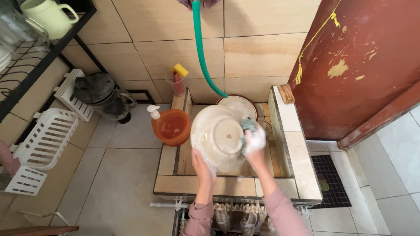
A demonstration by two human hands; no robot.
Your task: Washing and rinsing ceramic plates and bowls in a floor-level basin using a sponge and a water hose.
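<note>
Two pink-sleeved forearms reach over a tiled wash basin [302, 161]. Left hand [202, 164] grips the lower rim of a large cream plate [217, 137] (tilted, soapy, underside showing) above the basin. Right hand [255, 139], foam-covered, presses a green sponge [246, 126] against its right edge.

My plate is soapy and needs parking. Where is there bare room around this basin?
Free: front ledge below the left hand, and right ledge beside the right hand. Crowded: basin back, with plates under the hose, and the orange bottle.
</note>
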